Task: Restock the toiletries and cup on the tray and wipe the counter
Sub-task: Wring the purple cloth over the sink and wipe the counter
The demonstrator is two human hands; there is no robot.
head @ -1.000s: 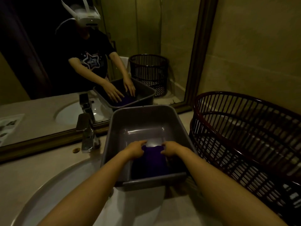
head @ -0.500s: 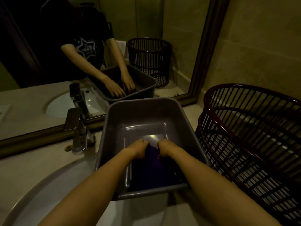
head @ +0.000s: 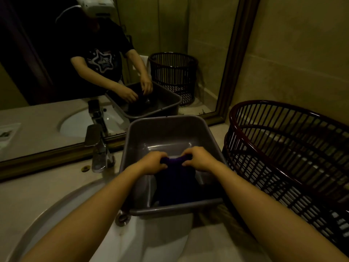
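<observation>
A grey plastic tub [head: 166,129] stands on the counter, partly over the sink's right edge. Inside it lies a dark purple cloth [head: 175,182], dropping toward the tub's near wall. My left hand [head: 154,161] is shut on the cloth's upper left corner. My right hand [head: 198,157] is shut on its upper right corner. Both hands are inside the tub, close together, with the cloth's top edge bunched between them. The lower part of the cloth is in deep shadow.
A dark red slatted basket [head: 287,148] stands right of the tub, almost touching it. A chrome faucet [head: 99,148] rises at the left behind the white sink basin [head: 75,214]. The framed mirror [head: 113,63] runs along the back, with the beige counter [head: 28,190] below it.
Both hands have closed on the cloth's top edge and lifted it slightly, bunching it. Before, they pressed it flatter against the tub's bottom. The view has shifted a little.
</observation>
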